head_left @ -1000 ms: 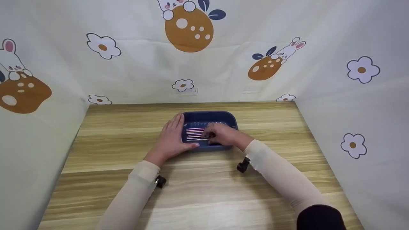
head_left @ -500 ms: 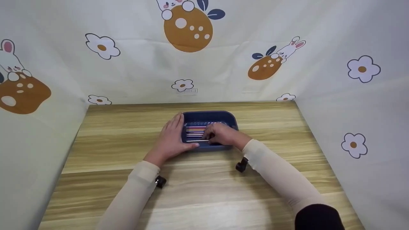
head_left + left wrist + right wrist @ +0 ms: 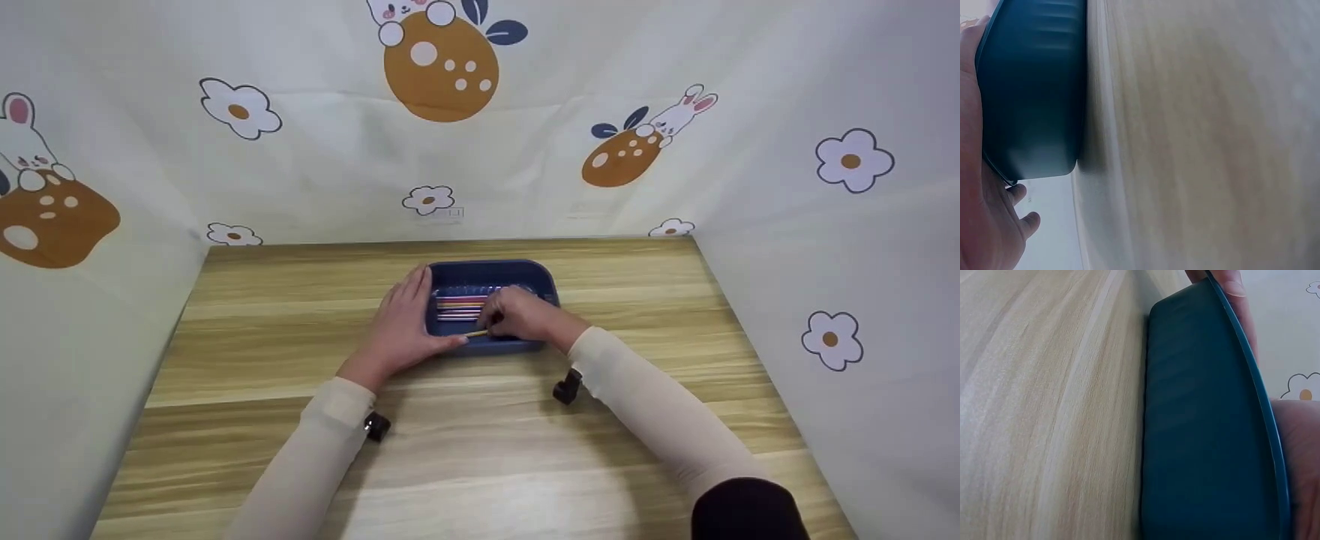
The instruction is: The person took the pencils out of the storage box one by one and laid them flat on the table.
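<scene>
A dark blue rectangular tray (image 3: 491,349) stands on the table, and several thin shiny rods (image 3: 459,307) in pink, gold and silvery tones lie side by side inside it. My left hand (image 3: 401,322) holds the tray's left end, fingers along the outer side and thumb on the near rim. Inside the tray, my right hand (image 3: 521,315) has its fingers curled down and pinches a thin gold-coloured rod (image 3: 477,333). That rod's left end points at my left thumb; its right part is hidden under the fingers. Both wrist views show mainly the tray's outer wall (image 3: 1033,95).
The tray stands toward the back of a wood-grain table (image 3: 300,442). Pale curtains (image 3: 525,165) printed with rabbits and flowers enclose the back and both sides. A small black camera (image 3: 568,387) is worn on my right wrist, another (image 3: 377,427) on my left.
A silvery-looking rod lay straight along the tray's near side; now a gold-coloured rod shows there, slightly tilted, at my right fingers. My left hand and the tray have stayed in place.
</scene>
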A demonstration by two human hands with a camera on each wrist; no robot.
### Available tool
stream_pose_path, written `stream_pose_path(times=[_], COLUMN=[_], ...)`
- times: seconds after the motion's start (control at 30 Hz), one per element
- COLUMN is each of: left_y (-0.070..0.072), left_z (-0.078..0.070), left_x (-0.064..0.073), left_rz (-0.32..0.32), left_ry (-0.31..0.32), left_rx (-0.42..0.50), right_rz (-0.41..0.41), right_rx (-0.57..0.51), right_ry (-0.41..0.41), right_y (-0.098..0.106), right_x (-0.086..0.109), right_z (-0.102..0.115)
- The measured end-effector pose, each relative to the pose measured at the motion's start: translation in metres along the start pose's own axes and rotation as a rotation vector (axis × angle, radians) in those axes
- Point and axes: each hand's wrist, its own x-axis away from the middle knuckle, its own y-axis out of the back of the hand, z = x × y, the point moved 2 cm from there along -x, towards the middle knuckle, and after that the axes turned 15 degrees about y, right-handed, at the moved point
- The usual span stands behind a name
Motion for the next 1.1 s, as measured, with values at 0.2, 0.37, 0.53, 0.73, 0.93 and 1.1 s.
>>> stream_pose_path(times=[0.2, 0.37, 0.53, 0.73, 0.93, 1.1], left_y=[0.0, 0.0, 0.001, 0.001, 0.001, 0.001], left_z=[0.0, 0.0, -0.001, 0.0, 0.0, -0.001], left_x=[-0.001, -0.001, -0.001, -0.001, 0.001, 0.001], left_rz=[0.005, 0.007, 0.003, -0.002, 0.008, 0.006], left_ry=[-0.002, -0.004, -0.006, -0.014, -0.015, -0.008], left_rx=[-0.008, -0.009, 0.003, 0.005, -0.003, 0.0], right_rz=[-0.005, -0.021, -0.054, -0.09, -0.12, -0.153], right_rx=[-0.016, -0.026, -0.012, -0.019, -0.071, -0.111], right_ry=[0.003, -0.008, 0.023, 0.081, 0.083, 0.059], right_y=[0.001, 0.006, 0.017, 0.03, 0.039, 0.049], right_x=[0.001, 0.002, 0.004, 0.01, 0.018, 0.029], right_z=[0.001, 0.003, 0.006, 0.006, 0.006, 0.007])
